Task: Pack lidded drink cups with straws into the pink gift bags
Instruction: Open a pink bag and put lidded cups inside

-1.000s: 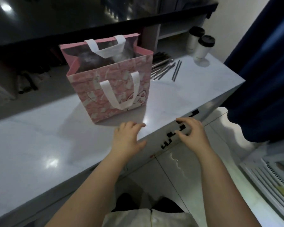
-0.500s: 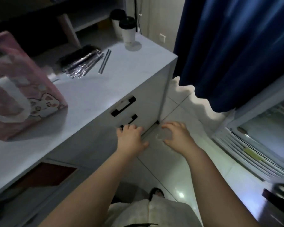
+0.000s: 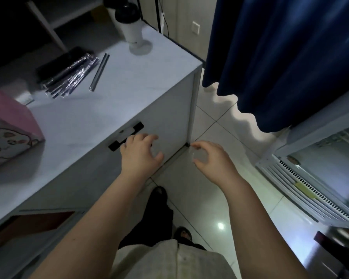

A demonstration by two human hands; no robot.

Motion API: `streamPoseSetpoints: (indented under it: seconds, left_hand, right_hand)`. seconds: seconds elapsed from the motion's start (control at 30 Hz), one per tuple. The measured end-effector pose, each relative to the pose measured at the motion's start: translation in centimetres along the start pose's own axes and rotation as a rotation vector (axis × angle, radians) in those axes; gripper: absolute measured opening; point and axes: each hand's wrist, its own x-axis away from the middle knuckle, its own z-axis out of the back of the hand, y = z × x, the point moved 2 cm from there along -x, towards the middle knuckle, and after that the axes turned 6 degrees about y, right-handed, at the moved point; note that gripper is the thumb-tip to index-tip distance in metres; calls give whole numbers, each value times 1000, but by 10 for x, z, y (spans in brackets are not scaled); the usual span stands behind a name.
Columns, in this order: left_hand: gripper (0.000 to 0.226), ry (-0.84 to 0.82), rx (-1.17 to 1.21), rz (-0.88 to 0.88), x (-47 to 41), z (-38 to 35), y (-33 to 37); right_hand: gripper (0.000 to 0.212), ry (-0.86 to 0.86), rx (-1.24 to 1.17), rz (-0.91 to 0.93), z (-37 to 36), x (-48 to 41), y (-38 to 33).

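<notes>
A pink gift bag with a cartoon print stands at the left edge of the white counter, partly cut off by the frame. A white drink cup with a black lid stands at the counter's far corner, a second one behind it mostly hidden. Several wrapped straws lie in a loose pile on the counter, one straw apart to the right. My left hand hovers, fingers relaxed, in front of the black drawer handle. Over the floor, my right hand hangs loosely curled and holds nothing.
A dark blue curtain hangs at the right of the counter's end. A white appliance with a vented grille stands low at the right. Pale tiled floor lies between them. An open brown compartment shows low in the counter's front.
The view has swung right and down, so the bag slid from the centre to the left edge. Both hands came off the counter's edge and now hang lower, before the drawer front.
</notes>
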Motion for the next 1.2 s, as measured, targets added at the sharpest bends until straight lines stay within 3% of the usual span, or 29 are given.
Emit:
streamPoseSetpoints:
  seconds: [0.2, 0.47, 0.53, 0.67, 0.8, 1.0, 1.13, 1.2]
  left_hand:
    - [48, 190, 119, 112, -98, 44, -25]
    - [48, 259, 250, 162, -227, 75, -53]
    - [48, 316, 263, 209, -256, 86, -68]
    - [49, 284, 372, 222, -287, 92, -77]
    - [50, 250, 588, 212, -296, 87, -71]
    - [51, 367, 291, 390, -312, 105, -100]
    - [51, 455, 232, 489, -307, 110, -86]
    - [50, 460, 209, 523, -311, 108, -76]
  right_hand:
    - [41, -21, -62, 137, 19, -95, -58]
    - [38, -133, 100, 399, 17, -238, -142]
    - [39, -83, 79, 402, 16, -270, -153]
    - [30, 228, -74, 413, 8, -307, -162]
    - [36, 179, -109, 421, -1, -349, -167]
    - [50, 32, 60, 497, -21, -414, -190]
    - [67, 44, 209, 499, -20, -455, -200]
    - [78, -30, 300, 457, -20, -481, -201]
